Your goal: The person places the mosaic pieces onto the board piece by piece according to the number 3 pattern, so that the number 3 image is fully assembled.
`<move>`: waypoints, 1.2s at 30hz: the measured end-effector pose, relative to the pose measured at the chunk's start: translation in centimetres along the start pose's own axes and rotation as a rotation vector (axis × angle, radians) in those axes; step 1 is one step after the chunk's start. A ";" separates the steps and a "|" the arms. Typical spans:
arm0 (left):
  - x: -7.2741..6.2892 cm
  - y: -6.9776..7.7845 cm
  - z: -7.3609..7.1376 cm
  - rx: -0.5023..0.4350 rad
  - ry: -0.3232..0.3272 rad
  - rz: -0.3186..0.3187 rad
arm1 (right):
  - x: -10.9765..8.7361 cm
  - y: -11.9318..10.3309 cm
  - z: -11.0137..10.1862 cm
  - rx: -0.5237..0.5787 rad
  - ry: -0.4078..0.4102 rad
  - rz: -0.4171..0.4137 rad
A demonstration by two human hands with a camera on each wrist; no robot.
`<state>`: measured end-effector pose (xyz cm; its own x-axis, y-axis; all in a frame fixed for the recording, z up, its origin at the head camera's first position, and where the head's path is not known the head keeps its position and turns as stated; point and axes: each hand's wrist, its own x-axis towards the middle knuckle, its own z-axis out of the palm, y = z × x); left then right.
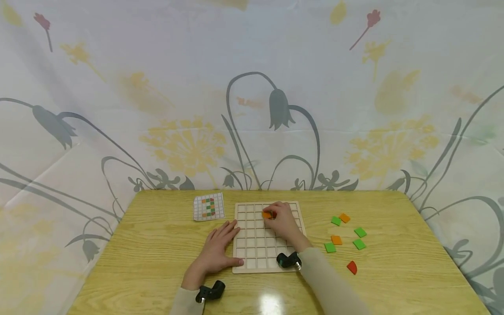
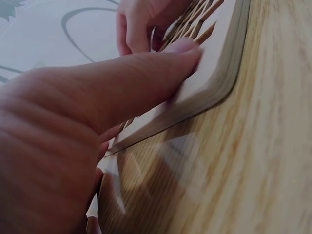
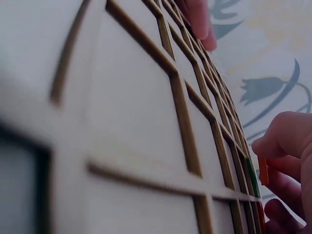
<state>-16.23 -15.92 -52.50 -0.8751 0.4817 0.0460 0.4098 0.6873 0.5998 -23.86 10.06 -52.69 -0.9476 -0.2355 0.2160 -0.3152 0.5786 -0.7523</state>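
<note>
1. One pale wooden board (image 1: 251, 242), nearly square with rounded corners, lies on the table (image 1: 130, 249), its face split into cells by thin raised strips.
2. The table shows glossy, yellowish grain; beyond it is a pale cloth (image 1: 252, 52) printed with grey and yellow flowers.
3. Right of the board lie flat loose pieces: four green tiles (image 1: 330, 247), two orange tiles (image 1: 336, 239) and, nearest, a red quarter-round (image 1: 352, 267).
4. A card (image 1: 208, 206) printed with a partly coloured grid lies left of the board's far end.
5. The right wrist view reveals a green piece (image 3: 252, 176) and a red piece (image 3: 260, 218) at the board, unclear in the head view.
6. The left wrist view shows the board's layered side.
7. The right hand (image 1: 284, 223) bends over the board's far part, thumb and finger pinching an orange piece (image 1: 266, 215); whether that touches the board I cannot tell.
8. The left hand (image 1: 218, 249) grips nothing, fingers stretched towards the board's left rim, thumb resting on its near left corner.
</note>
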 end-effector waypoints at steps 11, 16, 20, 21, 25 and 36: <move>0.0 0.1 0.1 0.018 0.032 0.024 | 0.9 -0.9 1.2 -0.109 0.012 -0.002; 0.0 0.0 -0.2 0.023 0.030 0.012 | 1.3 -1.3 1.7 -0.148 0.003 0.002; 0.0 -0.1 -0.3 0.025 0.026 0.005 | 1.4 -1.4 1.9 -0.129 -0.001 0.003; 0.0 -0.1 -0.3 0.024 0.024 0.005 | 1.3 -1.4 1.9 -0.120 -0.001 0.007; 0.0 -0.2 -0.2 0.016 0.017 0.005 | 1.2 -1.3 1.7 -0.087 -0.008 0.028; 0.0 0.1 0.1 0.003 0.028 0.016 | 0.8 -0.5 1.0 -0.013 -0.020 0.015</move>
<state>-16.19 -15.75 -52.54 -0.8753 0.4774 0.0778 0.4245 0.6811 0.5965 -24.42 8.80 -52.70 -0.9510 -0.2422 0.1922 -0.3018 0.5925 -0.7469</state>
